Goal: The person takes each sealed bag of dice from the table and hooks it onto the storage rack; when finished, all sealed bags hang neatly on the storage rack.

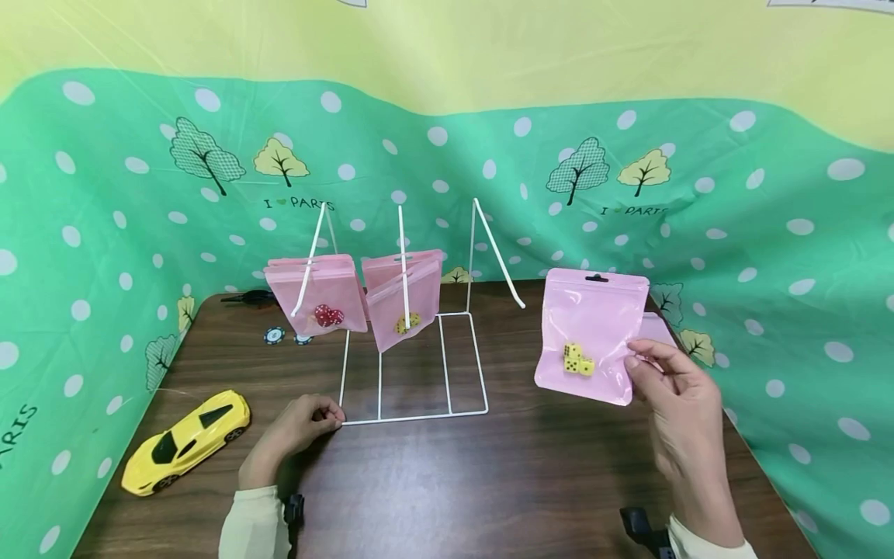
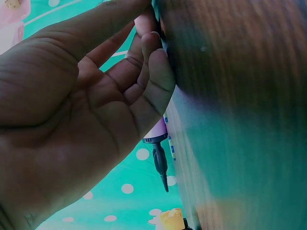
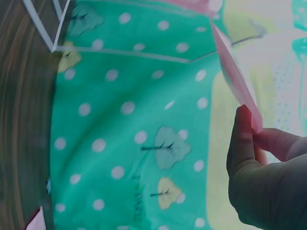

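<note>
My right hand (image 1: 687,419) pinches the lower right edge of a pink zip bag (image 1: 590,310) between thumb and fingers. Yellow dice (image 1: 576,359) show through its front. The same bag appears nearly edge-on in the right wrist view. At the front left corner of a white wire display rack (image 1: 412,419), my left hand (image 1: 303,423) pinches the base wire. Two of the rack's hooks carry pink bags: red dice (image 1: 328,315) show in the left bags (image 1: 317,279), yellow ones in the middle bags (image 1: 391,291). The right hook (image 1: 499,252) has no bag on it.
A yellow toy car (image 1: 188,442) stands on the brown table (image 1: 433,489) at the left. Poker chips (image 1: 275,335) and a black pointed item (image 1: 251,297) lie behind the rack's left side. Another pink bag (image 1: 660,330) is partly hidden behind my right hand.
</note>
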`<state>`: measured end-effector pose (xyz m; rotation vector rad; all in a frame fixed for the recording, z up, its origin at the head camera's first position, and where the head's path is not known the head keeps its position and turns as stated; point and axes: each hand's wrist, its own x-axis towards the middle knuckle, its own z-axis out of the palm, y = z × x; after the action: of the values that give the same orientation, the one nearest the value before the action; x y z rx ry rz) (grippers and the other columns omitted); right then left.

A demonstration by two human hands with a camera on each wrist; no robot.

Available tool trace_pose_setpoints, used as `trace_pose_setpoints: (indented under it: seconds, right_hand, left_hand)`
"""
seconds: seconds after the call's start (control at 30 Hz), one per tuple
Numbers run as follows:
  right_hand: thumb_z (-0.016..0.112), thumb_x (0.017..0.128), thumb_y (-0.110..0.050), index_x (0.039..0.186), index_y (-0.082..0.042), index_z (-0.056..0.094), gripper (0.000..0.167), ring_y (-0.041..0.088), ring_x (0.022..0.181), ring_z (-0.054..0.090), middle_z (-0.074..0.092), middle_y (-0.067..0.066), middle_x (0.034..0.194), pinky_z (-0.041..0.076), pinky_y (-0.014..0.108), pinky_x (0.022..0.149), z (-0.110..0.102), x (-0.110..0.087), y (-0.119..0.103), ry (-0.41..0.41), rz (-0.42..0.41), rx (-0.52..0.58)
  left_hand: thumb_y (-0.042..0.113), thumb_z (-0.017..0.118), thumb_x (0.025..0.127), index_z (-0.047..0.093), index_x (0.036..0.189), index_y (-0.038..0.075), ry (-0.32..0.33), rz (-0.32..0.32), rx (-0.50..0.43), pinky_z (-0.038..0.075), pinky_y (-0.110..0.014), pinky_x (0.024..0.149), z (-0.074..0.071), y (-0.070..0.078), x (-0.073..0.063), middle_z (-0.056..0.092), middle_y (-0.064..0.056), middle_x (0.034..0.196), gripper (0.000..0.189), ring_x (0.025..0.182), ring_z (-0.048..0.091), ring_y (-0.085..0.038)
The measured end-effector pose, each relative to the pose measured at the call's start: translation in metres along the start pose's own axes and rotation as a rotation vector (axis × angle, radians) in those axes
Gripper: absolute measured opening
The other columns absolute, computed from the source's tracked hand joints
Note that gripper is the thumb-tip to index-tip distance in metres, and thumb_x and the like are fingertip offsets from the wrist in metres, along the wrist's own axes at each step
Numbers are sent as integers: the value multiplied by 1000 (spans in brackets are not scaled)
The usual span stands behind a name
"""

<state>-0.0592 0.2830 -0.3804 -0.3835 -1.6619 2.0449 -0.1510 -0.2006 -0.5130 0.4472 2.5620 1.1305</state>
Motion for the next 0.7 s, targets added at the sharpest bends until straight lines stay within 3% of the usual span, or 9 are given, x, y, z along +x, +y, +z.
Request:
trace_pose_setpoints:
  seconds: [0.17, 0.3, 0.43, 0.7]
  right_hand:
    - [69, 96, 17, 114, 11, 75, 20, 15, 73, 62, 65, 12, 105, 55, 21, 61, 8, -18, -5, -20, -35, 83]
    - [63, 96, 24, 115, 16, 72, 22, 13, 76, 67, 69, 14, 100, 57, 21, 62, 14, -31, -5, -102, -72, 145]
    - [62, 98, 22, 117, 16, 70, 21, 12, 80, 69, 72, 14, 104, 58, 22, 64, 21, -38, -3, -188, -92, 135]
    - [63, 97, 22, 114, 14, 72, 21, 11, 79, 68, 73, 10, 101, 56, 21, 64, 33, -40, 7, -257, -77, 107]
  left_hand:
    - [0, 74, 100, 74, 92, 6, -3, -6, -2, 46, -28, 71, -1, 0, 0, 62, 2, 84, 10, 79, 54, -14]
    - [-1, 73, 100, 74, 92, 6, -3, -23, -6, 46, -28, 71, -1, 0, 0, 62, 1, 83, 11, 79, 55, -15]
    - [-1, 73, 100, 74, 92, 7, 0, -36, -1, 46, -28, 71, -1, 0, 0, 62, 2, 84, 12, 80, 55, -16]
    - [0, 73, 100, 74, 92, 8, -3, -18, 1, 47, -29, 72, -1, -2, 1, 63, 3, 85, 11, 81, 55, -16]
